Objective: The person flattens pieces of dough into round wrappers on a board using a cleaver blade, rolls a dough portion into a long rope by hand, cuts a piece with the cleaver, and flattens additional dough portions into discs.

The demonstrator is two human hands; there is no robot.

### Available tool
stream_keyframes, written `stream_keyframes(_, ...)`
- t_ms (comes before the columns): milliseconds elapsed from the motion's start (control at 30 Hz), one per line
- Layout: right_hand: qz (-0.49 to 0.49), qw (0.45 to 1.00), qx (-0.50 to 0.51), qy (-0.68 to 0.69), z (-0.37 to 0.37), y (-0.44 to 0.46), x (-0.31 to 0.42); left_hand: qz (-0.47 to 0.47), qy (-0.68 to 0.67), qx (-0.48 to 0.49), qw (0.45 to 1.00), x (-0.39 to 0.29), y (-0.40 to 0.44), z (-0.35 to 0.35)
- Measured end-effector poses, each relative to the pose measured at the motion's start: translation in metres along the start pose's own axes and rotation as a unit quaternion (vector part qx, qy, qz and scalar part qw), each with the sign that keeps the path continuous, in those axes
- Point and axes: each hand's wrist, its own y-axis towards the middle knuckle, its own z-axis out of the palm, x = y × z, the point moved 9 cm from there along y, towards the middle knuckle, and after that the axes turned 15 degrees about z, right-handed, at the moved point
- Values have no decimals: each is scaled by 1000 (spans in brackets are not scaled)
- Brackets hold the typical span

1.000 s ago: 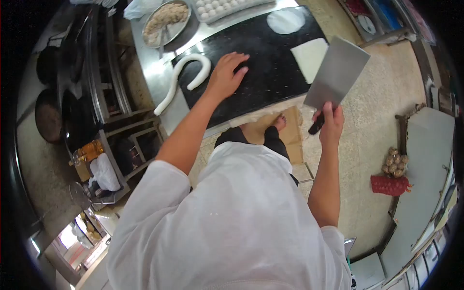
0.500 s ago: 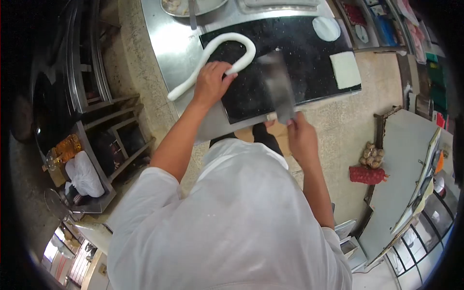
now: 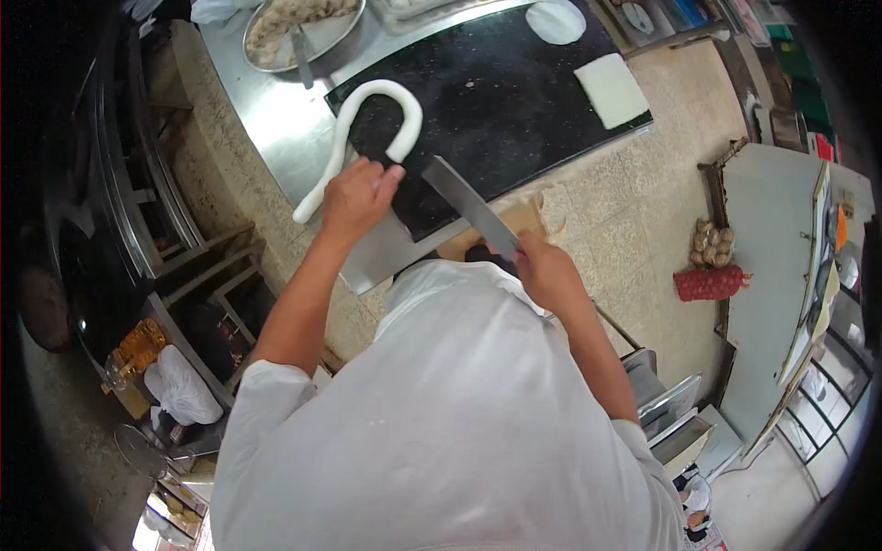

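A long white dough rope [image 3: 384, 87] lies curved like a hook, partly on the black board [image 3: 514, 101] and partly on the metal table. My left hand [image 3: 356, 204] is over the rope's left stretch, fingers bent together and thumb just below its cut-looking free end; what they hold, if anything, is hidden. My right hand [image 3: 548, 274] grips a cleaver [image 3: 471, 204], its blade seen nearly edge-on and pointing up-left toward the rope's free end, apart from it. Farther right on the board are a flat white square [image 3: 613, 91] and a round white piece [image 3: 556, 22].
A metal bowl [image 3: 323, 44] with a crumbly filling and a utensil stands at the back left, beside a tray [image 3: 413, 7]. Shelves with a white bag [image 3: 184, 390] are at left. A red net sack [image 3: 709, 284] lies at right.
The cleaver blade has turned from broadside to nearly edge-on and come over near the rope. My left hand has gone from the board's middle to the rope. The view has shifted.
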Motion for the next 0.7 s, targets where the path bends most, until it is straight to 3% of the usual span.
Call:
stream_keyframes(67, 39, 994, 0, 103, -12, -19, -43, 58, 101, 142, 983, -30, 3, 27)
stream_keyframes(100, 62, 989, -14, 131, -18, -24, -66, 61, 110, 143, 982, -35, 12, 41)
stream_keyframes(167, 70, 978, -51, 192, -43, -40, -96, 252, 151, 133, 947, -80, 27, 77)
stream_keyframes(233, 87, 960, -85, 250, -69, -47, -121, 257, 169, 135, 942, -94, 53, 101)
stream_keyframes(300, 25, 889, -172, 423, -111, -42, -137, 266, 188, 133, 936, -101, 85, 121)
stream_keyframes(400, -23, 800, -230, 554, -151, 29, -130, 304, 158, 219, 914, -110, 109, 147)
stream_keyframes(433, -5, 815, -256, 521, -147, 70, -147, 307, 157, 229, 910, -113, 116, 152)
stream_keyframes(467, 37, 807, -222, 545, -136, 111, -155, 301, 166, 229, 911, -115, 124, 154)
stream_keyframes(533, 213, 762, -59, 608, -85, 169, -177, 297, 176, 218, 913, -117, 129, 156)
stream_keyframes(633, 221, 757, -66, 612, -75, 152, -170, 268, 100, 230, 930, -109, 133, 155)
stream_keyframes(667, 221, 757, -64, 612, -68, 137, -165, 222, 1, 232, 947, -100, 139, 154)
stream_keyframes(700, 227, 825, -45, 515, -59, 120, -155, 220, 2, 233, 947, -101, 140, 150)
